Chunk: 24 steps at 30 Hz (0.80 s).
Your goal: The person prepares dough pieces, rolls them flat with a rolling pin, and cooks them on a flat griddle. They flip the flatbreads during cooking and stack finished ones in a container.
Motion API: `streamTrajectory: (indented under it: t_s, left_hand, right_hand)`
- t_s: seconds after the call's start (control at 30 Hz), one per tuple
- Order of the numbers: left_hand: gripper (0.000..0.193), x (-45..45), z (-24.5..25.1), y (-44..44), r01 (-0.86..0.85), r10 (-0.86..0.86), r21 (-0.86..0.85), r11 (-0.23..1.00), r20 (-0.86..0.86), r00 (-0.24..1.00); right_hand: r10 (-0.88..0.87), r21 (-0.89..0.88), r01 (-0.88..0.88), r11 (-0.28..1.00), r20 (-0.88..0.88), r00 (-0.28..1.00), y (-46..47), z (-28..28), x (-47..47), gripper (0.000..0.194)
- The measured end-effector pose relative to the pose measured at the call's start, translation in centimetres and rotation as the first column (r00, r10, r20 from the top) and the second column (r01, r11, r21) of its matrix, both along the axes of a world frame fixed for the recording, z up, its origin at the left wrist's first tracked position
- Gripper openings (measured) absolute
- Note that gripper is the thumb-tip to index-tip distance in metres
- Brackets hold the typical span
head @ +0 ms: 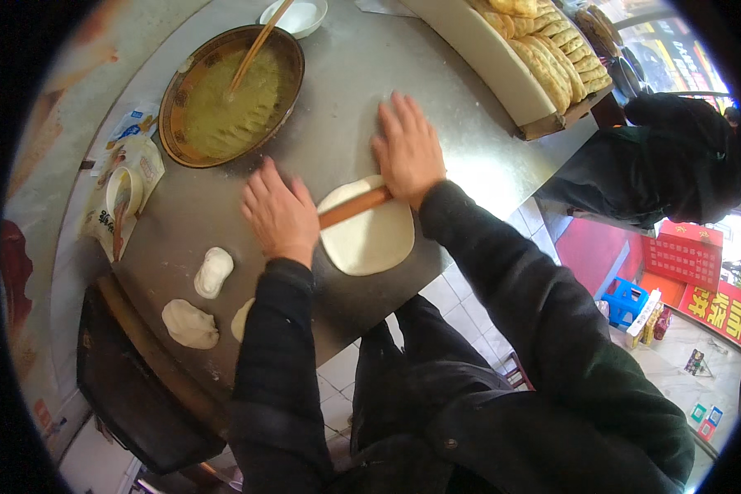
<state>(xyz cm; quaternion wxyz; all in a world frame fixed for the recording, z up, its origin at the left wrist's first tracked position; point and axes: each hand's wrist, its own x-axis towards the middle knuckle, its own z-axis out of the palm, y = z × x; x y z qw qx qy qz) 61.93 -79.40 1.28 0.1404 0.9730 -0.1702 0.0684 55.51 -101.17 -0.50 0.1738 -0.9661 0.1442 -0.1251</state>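
A wooden rolling pin (355, 207) lies slantwise across a flat, rounded sheet of dough (370, 247) on the metal worktop (346, 136). My left hand (282, 213) covers the pin's left end, palm down, fingers stretched out past it. Over the right end is my right hand (409, 145), also flat with its fingers extended and slightly blurred. Neither hand has its fingers wrapped round the pin. Left of my left forearm sit a small dough piece (213, 273) and a larger dough lump (189, 323). Another dough piece (242, 320) is partly hidden by my sleeve.
A large bowl (170, 123) of yellowish paste holds chopsticks (256, 52). Beside it are a white bowl (302, 18) and a small cup (124, 191) with a brush. Flatbreads (543, 55) fill a box at upper right. A dark-clothed person (667, 160) is beyond the table.
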Motion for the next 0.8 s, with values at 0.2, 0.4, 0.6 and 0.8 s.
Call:
streamTrajectory:
  t_s: [0.2, 0.4, 0.6, 0.8]
  left_hand:
    - [0.082, -15.6, -2.6, 6.7, 0.376, -0.391, -0.122, 0.919, -0.146, 0.909]
    - [0.065, -7.8, 2.9, 3.1, 0.275, -0.291, -0.118, 0.954, -0.158, 0.944]
    - [0.048, 0.8, -0.2, 0.1, 0.137, -0.137, 0.019, 0.99, 0.003, 0.991]
    - [0.05, 3.1, 1.4, -1.2, 0.075, -0.058, 0.105, 0.992, -0.156, 0.986]
  right_hand:
    - [0.251, 0.076, -0.241, 0.967, -0.152, 0.956, 2.5, -1.3, -18.2, 0.084]
    - [0.248, 0.309, -0.193, 0.931, -0.151, 0.957, 0.6, 4.4, -10.5, 0.055]
    - [0.161, -0.073, -0.166, 0.983, -0.067, 0.985, 0.9, 0.4, -0.7, 0.056]
    - [0.096, -0.022, -0.094, 0.995, 0.178, 0.979, -0.5, -0.1, 2.5, 0.061]
